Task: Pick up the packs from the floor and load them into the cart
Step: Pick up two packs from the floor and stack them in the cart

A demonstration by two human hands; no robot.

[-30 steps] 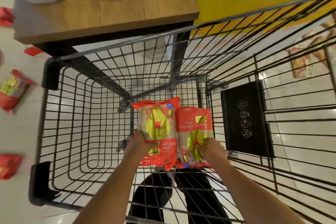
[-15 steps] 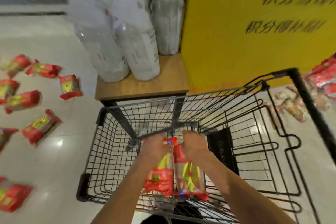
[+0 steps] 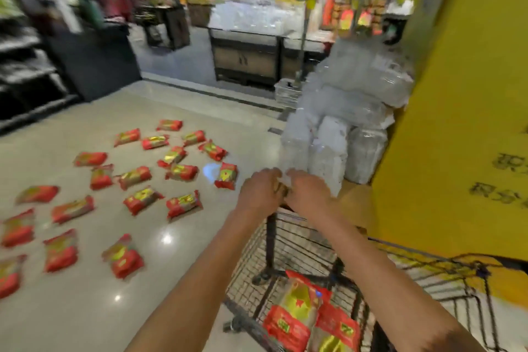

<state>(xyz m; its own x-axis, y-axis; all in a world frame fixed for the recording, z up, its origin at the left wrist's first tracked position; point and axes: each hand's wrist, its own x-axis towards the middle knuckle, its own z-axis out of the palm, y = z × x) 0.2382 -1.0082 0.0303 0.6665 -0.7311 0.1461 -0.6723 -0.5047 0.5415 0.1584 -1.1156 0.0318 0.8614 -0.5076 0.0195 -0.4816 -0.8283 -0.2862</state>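
Across the floor [image 3: 200, 237] left of the cart [image 3: 300, 240] lie many red packs [image 3: 184, 204], two more [image 3: 308, 314] already inside; both hands [image 3: 261, 194] [image 3: 307, 194] hover empty, fingers loosely curled, and these light, crinkly, slippery pouches look best pinched across the middle.

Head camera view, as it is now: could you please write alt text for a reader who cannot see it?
Two red packs lie in a black wire cart, and both hands, left hand and right hand, reach forward over its far edge, holding no pack. Many more red packs lie scattered on the shiny floor to the left.
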